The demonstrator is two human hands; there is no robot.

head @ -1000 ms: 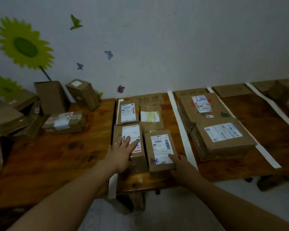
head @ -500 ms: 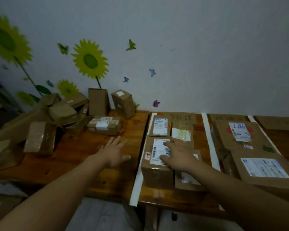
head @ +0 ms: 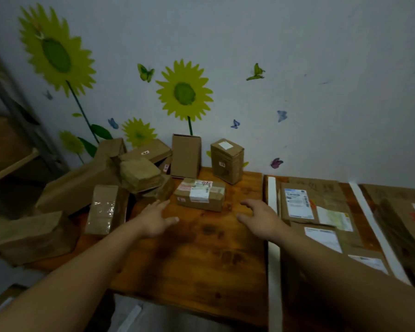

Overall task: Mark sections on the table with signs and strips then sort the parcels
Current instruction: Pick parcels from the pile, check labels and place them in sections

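A small taped cardboard parcel [head: 200, 194] with a white label lies flat on the wooden table [head: 201, 255], just beyond both hands. My left hand [head: 156, 218] hovers open at the parcel's near left corner, apart from it. My right hand [head: 259, 218] is open at its near right, fingers spread, holding nothing. Right of a white strip [head: 273, 236], several labelled parcels [head: 297, 202] lie flat in a marked section below a cardboard sign [head: 319, 188]. A second white strip [head: 374, 226] bounds that section on the right.
A heap of unsorted cardboard parcels [head: 101, 188] fills the table's left end. Two upright boxes [head: 186, 155] [head: 227, 164] stand against the sunflower-decorated wall. A larger parcel [head: 407, 226] lies at the far right. A shelf frame [head: 15, 140] stands at the left edge.
My view has swung left. My right hand left the sorted parcels and crossed the strip; both hands now reach toward the small taped parcel in the unsorted area.
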